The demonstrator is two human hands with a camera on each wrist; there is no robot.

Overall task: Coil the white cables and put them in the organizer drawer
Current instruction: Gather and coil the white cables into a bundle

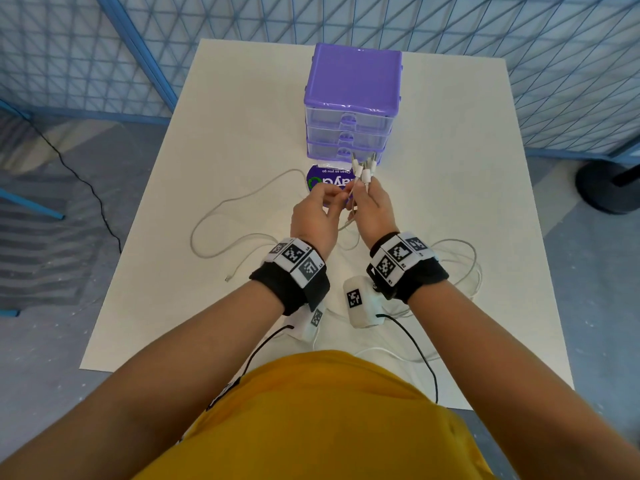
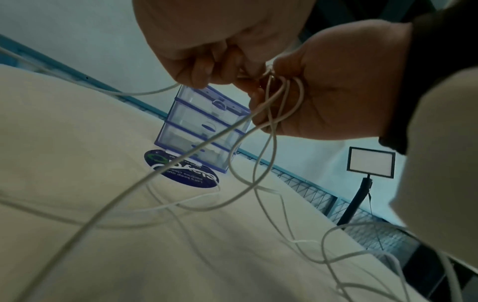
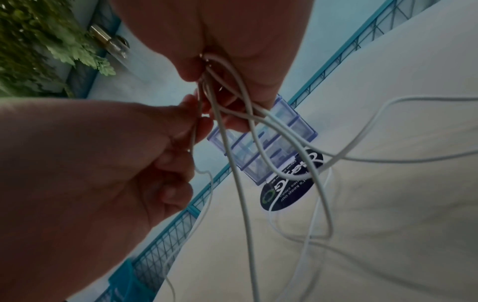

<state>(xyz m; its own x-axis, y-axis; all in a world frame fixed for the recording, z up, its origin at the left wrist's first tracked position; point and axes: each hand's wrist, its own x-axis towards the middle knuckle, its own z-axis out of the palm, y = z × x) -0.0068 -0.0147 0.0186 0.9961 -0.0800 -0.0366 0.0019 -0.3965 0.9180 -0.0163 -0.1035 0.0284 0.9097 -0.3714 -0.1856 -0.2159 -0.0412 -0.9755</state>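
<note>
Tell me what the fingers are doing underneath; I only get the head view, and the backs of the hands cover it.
Observer: The right hand grips several white cables in one bunch.
Operator: Report the left.
Observer: The left hand pinches a single strand between thumb and fingertips.
Operator: Check the organizer's side.
Observer: In the left wrist view all three clear drawers of the purple organizer sit flush.

Organizer (image 1: pixel 353 109) stood at far centre of table (image 1: pixel 450 168), drawers facing person. Round sticker (image 1: pixel 323 180) lay on table just before it. Both hands, left (image 1: pixel 317 216) and right (image 1: pixel 374 209), held raised before sticker, close together, cables (image 1: pixel 362 171) gathered between them. Cable slack trailed onto table left, right and nearer person.
</note>
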